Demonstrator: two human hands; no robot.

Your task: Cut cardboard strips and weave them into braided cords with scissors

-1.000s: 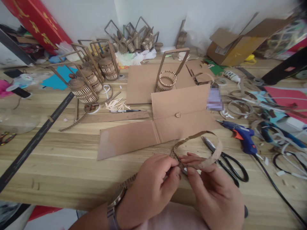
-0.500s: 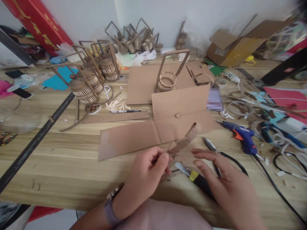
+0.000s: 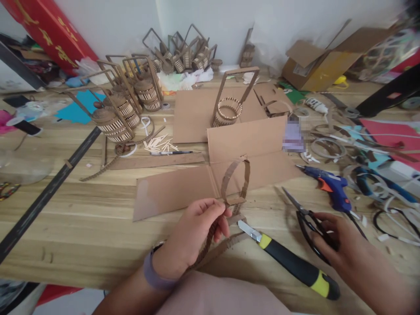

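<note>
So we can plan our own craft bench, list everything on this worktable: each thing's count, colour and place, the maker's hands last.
cardboard strip: one, brown, looped upright, front centre
utility knife: one, black and yellow, lying flat at the front
scissors: one, black handles, front right
hot glue gun: one, blue and orange, right
cardboard sheets: several, brown, flat mid-table
open basket: one, brown, on the sheets
lidded baskets: several, brown, left; more by the wall
pen: one, black, beside pale sticks
cardboard box: one, brown, back right
table: one, pale wood
left hand: pinches the cardboard strip
right hand: fingers curled on the scissors' handles
</note>
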